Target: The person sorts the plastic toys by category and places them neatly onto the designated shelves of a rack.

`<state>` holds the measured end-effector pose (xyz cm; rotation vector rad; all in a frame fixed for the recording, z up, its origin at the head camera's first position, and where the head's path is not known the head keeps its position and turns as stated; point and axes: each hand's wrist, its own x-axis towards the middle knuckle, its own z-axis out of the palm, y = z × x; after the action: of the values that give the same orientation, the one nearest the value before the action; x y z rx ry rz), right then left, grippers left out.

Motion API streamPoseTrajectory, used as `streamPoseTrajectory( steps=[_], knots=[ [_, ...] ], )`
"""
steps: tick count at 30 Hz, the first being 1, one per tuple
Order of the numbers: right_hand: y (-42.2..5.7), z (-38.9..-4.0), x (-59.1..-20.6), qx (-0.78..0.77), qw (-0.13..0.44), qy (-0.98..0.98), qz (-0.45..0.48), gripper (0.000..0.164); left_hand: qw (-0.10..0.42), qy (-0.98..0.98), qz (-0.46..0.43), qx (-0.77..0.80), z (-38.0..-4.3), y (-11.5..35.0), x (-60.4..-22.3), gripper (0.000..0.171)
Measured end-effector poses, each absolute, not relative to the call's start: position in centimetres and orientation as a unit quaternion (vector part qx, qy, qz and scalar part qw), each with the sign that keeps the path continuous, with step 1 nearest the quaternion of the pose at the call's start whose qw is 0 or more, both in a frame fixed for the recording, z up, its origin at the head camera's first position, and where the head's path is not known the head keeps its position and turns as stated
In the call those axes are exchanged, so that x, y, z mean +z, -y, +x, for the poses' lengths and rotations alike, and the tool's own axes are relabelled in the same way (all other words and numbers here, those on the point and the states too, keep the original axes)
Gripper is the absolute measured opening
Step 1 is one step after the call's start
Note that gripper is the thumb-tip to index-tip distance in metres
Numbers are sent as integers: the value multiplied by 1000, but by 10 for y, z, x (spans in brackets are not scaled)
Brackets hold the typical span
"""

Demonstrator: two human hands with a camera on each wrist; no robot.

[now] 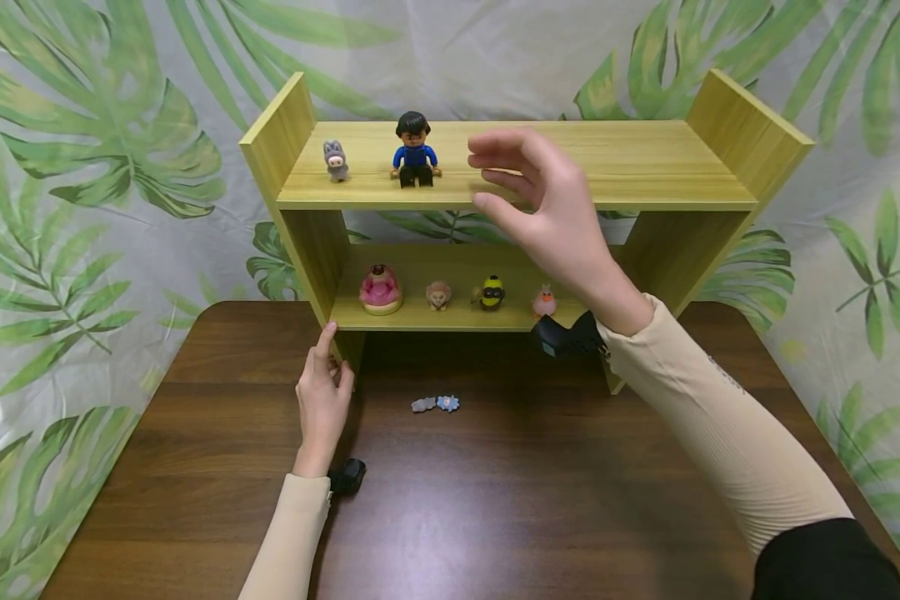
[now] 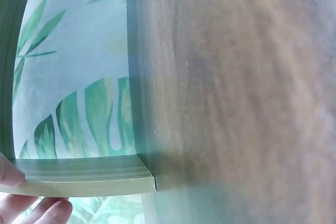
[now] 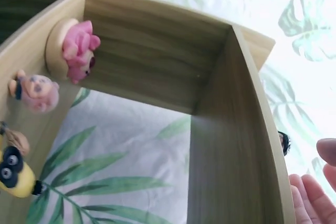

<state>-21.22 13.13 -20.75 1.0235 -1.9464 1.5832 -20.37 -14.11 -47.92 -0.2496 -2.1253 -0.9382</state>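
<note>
My left hand (image 1: 321, 404) holds the front edge of the wooden shelf's left side panel (image 2: 84, 186), thumb on one side and fingers on the other. Above the top board, my right hand (image 1: 551, 200) hovers with loosely curved fingers and nothing between them. Nearest to it on that board is a black-haired toy figure (image 1: 415, 154) in a blue top, sitting upright. A small grey rabbit-eared figurine (image 1: 335, 161) stands farther left. On the middle board sit a pink bear figurine (image 1: 380, 289), a small brown animal figurine (image 1: 438, 295), a yellow goggled figurine (image 1: 492, 293) and a pink figurine (image 1: 544, 302).
Two small flat pieces, one grey (image 1: 423, 405) and one blue (image 1: 447, 403), lie on the dark wooden table (image 1: 465, 508) below the shelf. A leaf-patterned cloth (image 1: 105, 208) hangs behind. The shelf's right side panel (image 1: 750, 108) rises beyond my right arm.
</note>
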Motion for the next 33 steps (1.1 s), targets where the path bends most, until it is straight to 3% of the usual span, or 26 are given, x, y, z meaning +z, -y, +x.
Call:
streamPoseTrajectory(
  steps=[22,33],
  knots=[
    [-148,-181,-261,599,188,669,397,35,387,835,-102,-378,-205,137,-475,74],
    [-148,-171,-315,599,107,705,363,37,393,834,-95,-375,-204,138,-478,77]
  ],
)
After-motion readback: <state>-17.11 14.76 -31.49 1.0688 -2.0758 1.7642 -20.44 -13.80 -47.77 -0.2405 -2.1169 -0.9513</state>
